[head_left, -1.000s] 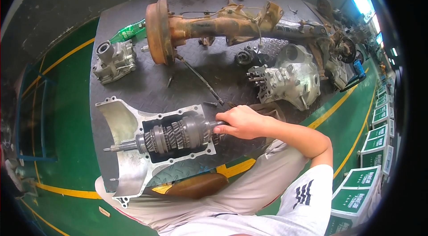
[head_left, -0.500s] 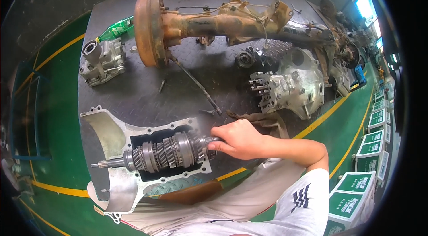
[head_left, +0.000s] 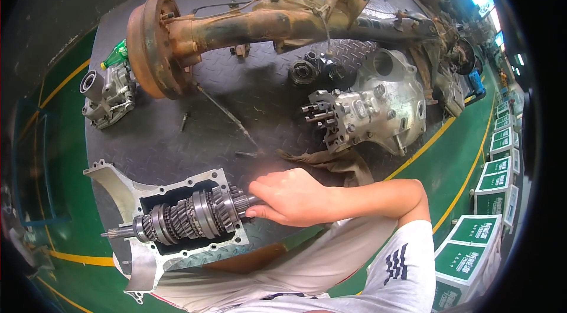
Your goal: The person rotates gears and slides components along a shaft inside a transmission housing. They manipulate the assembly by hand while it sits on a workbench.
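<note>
My right hand is closed around the right end of a gear shaft, thumb below and fingers curled over it. The shaft carries several steel gears and rings and lies lengthwise in an open half of a gearbox housing. Its thin splined tip sticks out leftward into the housing's flared bell end. This pale metal half lies at the table's near edge, with a bolted flange round its cavity. My left hand is out of sight.
A rusty axle with a brake drum spans the far table. Another gearbox casing stands right, near a brown rag. A smaller casing and green bottle are left. A rod and bolt lie between.
The view has shifted, so the table and its parts appear further left. My right hand keeps hold of the shaft end, and the shaft shows no clear movement within the housing.
</note>
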